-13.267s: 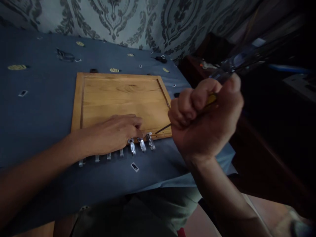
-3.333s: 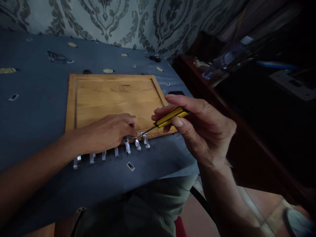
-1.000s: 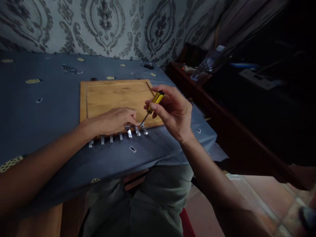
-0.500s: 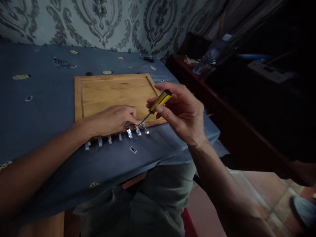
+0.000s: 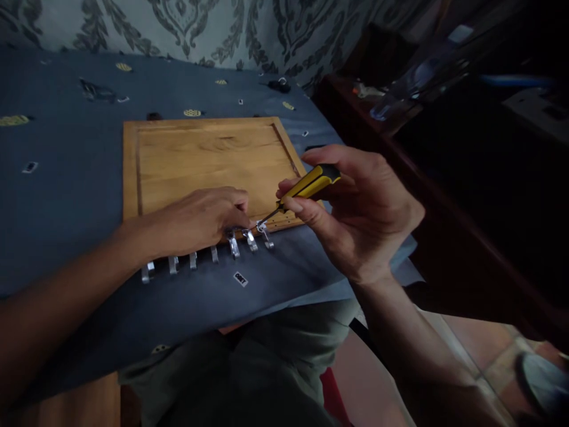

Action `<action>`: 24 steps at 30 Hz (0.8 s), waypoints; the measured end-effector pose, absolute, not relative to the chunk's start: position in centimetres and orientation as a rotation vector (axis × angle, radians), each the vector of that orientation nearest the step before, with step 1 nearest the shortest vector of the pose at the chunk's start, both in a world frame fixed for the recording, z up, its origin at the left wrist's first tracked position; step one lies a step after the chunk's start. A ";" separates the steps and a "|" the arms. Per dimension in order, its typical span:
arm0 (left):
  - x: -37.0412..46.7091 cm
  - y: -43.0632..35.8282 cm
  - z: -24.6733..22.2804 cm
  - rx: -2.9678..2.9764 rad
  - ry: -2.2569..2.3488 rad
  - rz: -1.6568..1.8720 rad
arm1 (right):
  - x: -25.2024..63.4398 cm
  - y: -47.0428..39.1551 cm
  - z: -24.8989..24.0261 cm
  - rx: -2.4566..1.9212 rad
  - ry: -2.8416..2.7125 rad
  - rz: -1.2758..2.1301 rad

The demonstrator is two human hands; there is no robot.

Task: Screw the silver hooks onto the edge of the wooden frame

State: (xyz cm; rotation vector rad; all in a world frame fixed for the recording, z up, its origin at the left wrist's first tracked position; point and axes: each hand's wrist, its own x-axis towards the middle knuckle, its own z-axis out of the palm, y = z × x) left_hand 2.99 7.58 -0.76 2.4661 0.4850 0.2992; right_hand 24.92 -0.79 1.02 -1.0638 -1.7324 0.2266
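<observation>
My right hand (image 5: 362, 213) grips a yellow and black screwdriver (image 5: 306, 185) by its handle, thumb on the near side. The screwdriver slants down to the left, its tip at the base of the rightmost metal hook (image 5: 267, 236). My left hand (image 5: 202, 216) lies over the near edge of a wooden board (image 5: 208, 157), fingers curled in. Its extended fingertip sits beside the screwdriver tip; whatever it may pinch there is hidden. Several more silver hooks (image 5: 233, 244) line the board's near edge, some partly covered by my left hand.
Blue patterned cloth (image 5: 71, 196) covers the surface under the board. Towards the back lie a dark object (image 5: 279, 86) and what looks like a pair of glasses (image 5: 95, 90). A clear plastic bottle (image 5: 404, 89) rests on the dark red furniture (image 5: 342, 107) to the right.
The view has shifted slightly, and the board looks a little nearer. My right hand has turned on the screwdriver, whose handle now leans further right. My left hand stays at the hooks.
</observation>
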 end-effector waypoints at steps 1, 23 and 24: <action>3.0 7.5 -0.7 2.470 0.482 0.298 | 24.9 -0.9 1.0 -1.054 -1.731 0.238; 2.6 7.7 -1.0 2.482 0.434 0.312 | 24.7 -2.2 0.8 -1.086 -1.493 0.283; 2.7 7.7 -1.0 2.477 0.444 0.299 | 24.7 -2.2 0.6 -1.096 -1.496 0.294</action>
